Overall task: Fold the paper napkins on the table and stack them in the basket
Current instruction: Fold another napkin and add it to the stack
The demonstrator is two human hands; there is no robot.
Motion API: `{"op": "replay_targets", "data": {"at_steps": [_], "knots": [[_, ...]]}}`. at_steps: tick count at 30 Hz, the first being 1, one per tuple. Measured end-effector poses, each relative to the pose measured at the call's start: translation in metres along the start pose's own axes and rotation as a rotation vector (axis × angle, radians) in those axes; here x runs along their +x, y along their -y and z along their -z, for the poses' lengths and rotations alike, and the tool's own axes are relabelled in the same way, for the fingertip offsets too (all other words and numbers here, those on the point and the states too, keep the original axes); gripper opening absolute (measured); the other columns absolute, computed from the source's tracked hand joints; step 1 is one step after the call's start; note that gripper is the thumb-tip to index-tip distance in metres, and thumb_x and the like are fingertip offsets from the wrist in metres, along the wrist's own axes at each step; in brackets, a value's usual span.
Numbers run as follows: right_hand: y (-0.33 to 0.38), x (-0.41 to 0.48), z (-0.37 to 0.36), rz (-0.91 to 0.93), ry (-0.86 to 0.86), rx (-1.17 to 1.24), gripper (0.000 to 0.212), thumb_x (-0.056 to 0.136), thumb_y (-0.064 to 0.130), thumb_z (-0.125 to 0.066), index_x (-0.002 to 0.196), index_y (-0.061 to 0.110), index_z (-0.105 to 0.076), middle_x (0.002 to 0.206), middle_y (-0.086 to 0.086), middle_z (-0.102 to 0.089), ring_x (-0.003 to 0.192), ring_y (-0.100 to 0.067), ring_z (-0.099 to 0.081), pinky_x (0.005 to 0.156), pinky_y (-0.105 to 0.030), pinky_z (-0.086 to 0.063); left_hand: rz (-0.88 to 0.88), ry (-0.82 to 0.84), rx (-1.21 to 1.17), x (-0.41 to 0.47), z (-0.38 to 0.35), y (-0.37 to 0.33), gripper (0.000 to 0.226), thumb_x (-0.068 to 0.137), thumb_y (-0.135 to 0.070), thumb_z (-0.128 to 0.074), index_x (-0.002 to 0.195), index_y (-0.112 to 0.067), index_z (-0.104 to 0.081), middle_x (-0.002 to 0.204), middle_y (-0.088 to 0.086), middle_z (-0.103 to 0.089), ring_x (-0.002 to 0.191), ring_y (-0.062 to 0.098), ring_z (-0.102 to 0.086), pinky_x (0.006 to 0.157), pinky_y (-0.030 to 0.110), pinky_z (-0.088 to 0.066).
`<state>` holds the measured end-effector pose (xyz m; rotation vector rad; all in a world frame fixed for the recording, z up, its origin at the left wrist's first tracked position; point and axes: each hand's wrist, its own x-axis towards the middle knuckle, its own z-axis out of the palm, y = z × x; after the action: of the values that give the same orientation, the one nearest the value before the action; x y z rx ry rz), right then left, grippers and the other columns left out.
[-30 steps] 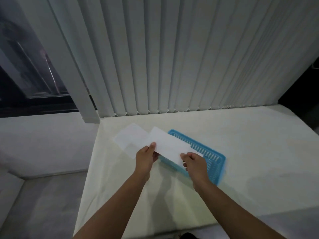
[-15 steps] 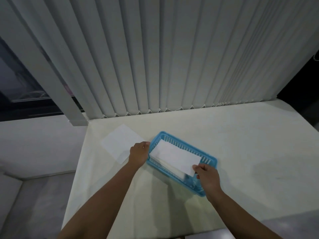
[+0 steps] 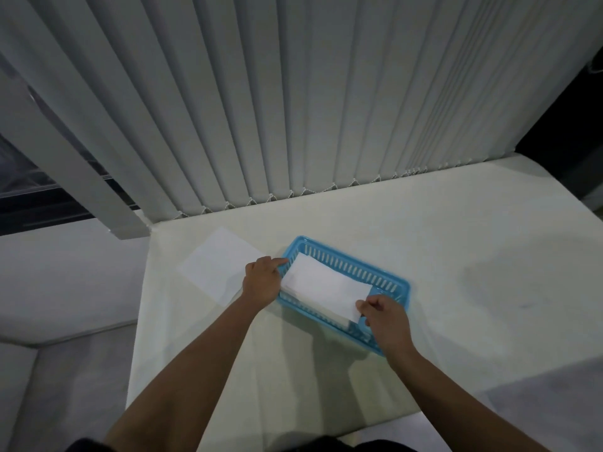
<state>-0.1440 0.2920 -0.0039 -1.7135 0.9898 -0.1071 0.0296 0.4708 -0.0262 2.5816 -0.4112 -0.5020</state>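
Head view: right hand [image 3: 385, 316] pinches the near-right corner of the folded napkin [image 3: 324, 288], left hand [image 3: 262, 282] curls on its far-left end (grip hidden). It lies in the blue basket [image 3: 396, 282], long axis matching the basket's. An unfolded napkin [image 3: 217, 265] waits just left of the left hand, the nearer one.

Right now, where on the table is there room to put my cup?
Bare table lies right of the blue basket, and behind it up to the blinds. The left side is crowded: flat napkin, left hand, right hand.
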Motion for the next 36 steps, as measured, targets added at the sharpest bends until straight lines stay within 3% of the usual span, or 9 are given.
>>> {"op": "replay_targets", "data": {"at_steps": [3,8,14,36], "knots": [[0.002,-0.003,-0.002,0.019,-0.014,-0.044,0.020,0.085,0.020,-0.067,0.066,0.018,-0.061,0.069,-0.001,-0.063,0.068,-0.019,-0.060,0.072,-0.034,-0.046,-0.017,0.018,0.094,0.002,0.003,0.010,0.049,0.094,-0.011,-0.036,0.132,-0.039,-0.051,0.144,0.004,-0.043,0.134,0.026,-0.036,0.109,0.035,-0.032],[0.007,-0.001,-0.007,0.006,-0.023,-0.062,0.021,0.085,0.021,-0.067,0.066,0.018,-0.060,0.065,0.000,-0.061,0.065,-0.018,-0.057,0.065,-0.029,-0.042,-0.118,0.050,0.256,0.002,0.007,0.010,0.047,0.096,-0.014,-0.039,0.137,-0.037,-0.047,0.152,0.005,-0.033,0.136,0.032,-0.028,0.107,0.038,-0.036],[0.008,0.001,-0.012,0.018,-0.036,-0.049,0.021,0.084,0.020,-0.069,0.065,0.022,-0.059,0.066,0.002,-0.061,0.065,-0.017,-0.056,0.071,-0.032,-0.044,-0.176,0.076,0.372,0.003,0.006,0.012,0.047,0.097,-0.020,-0.041,0.141,-0.037,-0.041,0.155,0.005,-0.029,0.137,0.031,-0.027,0.105,0.034,-0.037],[0.009,0.001,-0.014,0.088,-0.024,-0.172,0.013,0.087,0.023,-0.065,0.076,0.015,-0.063,0.071,0.005,-0.062,0.066,-0.011,-0.054,0.061,-0.022,-0.040,-0.209,0.102,0.306,0.002,0.008,0.019,0.048,0.098,-0.014,-0.035,0.141,-0.035,-0.042,0.155,0.004,-0.029,0.138,0.031,-0.024,0.110,0.038,-0.035]]}}
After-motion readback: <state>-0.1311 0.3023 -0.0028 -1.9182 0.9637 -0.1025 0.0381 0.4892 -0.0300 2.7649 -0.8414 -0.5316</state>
